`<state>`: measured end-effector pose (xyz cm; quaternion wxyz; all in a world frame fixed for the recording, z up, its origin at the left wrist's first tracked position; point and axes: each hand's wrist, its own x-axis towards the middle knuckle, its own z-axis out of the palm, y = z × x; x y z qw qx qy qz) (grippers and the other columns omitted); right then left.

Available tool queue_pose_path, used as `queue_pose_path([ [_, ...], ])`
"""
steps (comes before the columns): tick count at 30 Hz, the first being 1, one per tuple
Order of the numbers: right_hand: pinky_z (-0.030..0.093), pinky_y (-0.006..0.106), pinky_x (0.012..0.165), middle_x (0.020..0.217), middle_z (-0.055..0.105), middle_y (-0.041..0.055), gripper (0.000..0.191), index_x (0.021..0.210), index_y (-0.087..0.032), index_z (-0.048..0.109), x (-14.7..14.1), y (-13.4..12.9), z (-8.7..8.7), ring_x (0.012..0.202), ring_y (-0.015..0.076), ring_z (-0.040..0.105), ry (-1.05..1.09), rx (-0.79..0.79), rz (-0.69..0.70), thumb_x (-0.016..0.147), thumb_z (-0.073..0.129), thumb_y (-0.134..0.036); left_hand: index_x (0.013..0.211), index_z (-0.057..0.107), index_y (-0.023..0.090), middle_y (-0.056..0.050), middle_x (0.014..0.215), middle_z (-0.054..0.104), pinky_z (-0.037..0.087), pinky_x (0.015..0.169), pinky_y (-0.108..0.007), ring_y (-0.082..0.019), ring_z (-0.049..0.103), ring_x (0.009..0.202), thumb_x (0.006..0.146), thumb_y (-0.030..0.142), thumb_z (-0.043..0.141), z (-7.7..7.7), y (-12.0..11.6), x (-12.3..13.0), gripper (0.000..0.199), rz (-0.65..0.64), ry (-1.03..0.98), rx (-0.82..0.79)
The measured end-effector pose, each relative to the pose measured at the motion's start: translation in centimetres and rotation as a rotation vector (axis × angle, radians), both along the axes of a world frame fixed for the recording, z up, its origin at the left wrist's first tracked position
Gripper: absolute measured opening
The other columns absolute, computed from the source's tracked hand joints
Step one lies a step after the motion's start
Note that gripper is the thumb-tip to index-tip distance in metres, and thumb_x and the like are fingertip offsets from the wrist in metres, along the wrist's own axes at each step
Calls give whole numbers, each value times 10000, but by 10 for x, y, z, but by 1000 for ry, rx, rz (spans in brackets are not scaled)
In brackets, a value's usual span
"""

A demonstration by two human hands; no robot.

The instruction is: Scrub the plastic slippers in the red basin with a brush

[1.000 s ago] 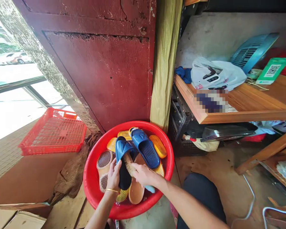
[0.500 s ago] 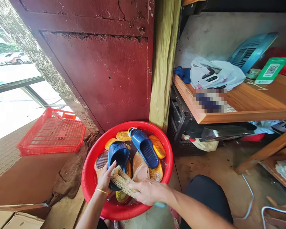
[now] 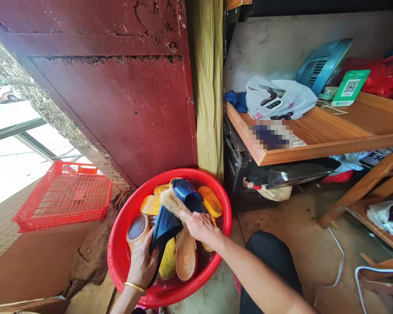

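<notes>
My left hand [image 3: 143,261] is wrapped round a dark blue slipper [image 3: 165,226], tilted over the red basin [image 3: 113,253]. In my right hand [image 3: 199,226] is a pale-bristled brush [image 3: 173,203], its bristles over the slipper's upper end. Behind it a second blue slipper [image 3: 185,191] lies in the basin. Several yellow slippers, one with its patterned sole up [image 3: 167,261], lie around. A tan slipper [image 3: 186,257] rests near the front, and another tan one with a dark mesh-like patch [image 3: 137,227] is at the left. Water shows between them.
A red plastic crate [image 3: 65,196] lies left of the basin, with brown cloth [image 3: 94,253] beside it. The maroon door [image 3: 118,109] stands behind. At the right, a wooden tray [image 3: 317,150] bears a white bag [image 3: 280,98] and a green QR-code sign [image 3: 351,88].
The held slipper has turned and tilted up, and the brush has moved from its lower end to its upper end. The front tan slipper now shows its inside. The view has shifted right.
</notes>
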<state>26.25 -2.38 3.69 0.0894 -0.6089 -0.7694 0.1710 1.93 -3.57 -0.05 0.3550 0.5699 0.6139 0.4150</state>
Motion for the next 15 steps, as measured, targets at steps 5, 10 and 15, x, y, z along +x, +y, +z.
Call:
queue_pose_path([
  [5, 559, 333, 836, 1177, 761, 87, 546, 1591, -353, 418, 0, 5, -4, 1025, 252, 739, 3, 47, -3, 1048, 422, -299, 1065, 744, 282, -86, 1284, 749, 353, 1231, -520, -412, 550, 1384, 550, 364, 838, -15, -2, -17, 530, 27, -113, -49],
  [10, 574, 326, 787, 1147, 756, 64, 578, 1601, -396, 383, 0, -1, -22, 948, 246, 744, -6, 61, 32, 1034, 461, -318, 1131, 717, 244, -63, 1165, 776, 517, 1096, -454, -366, 628, 1279, 570, 507, 881, -12, 3, -32, 641, 75, -413, -184],
  [15, 561, 302, 878, 1211, 743, 98, 550, 1597, -253, 430, 0, 9, -28, 1023, 225, 718, 96, 118, -25, 1048, 394, -235, 1144, 730, 246, -46, 1115, 784, 599, 959, -401, -334, 678, 1180, 535, 507, 920, 8, 12, -25, 690, 108, -524, -220],
])
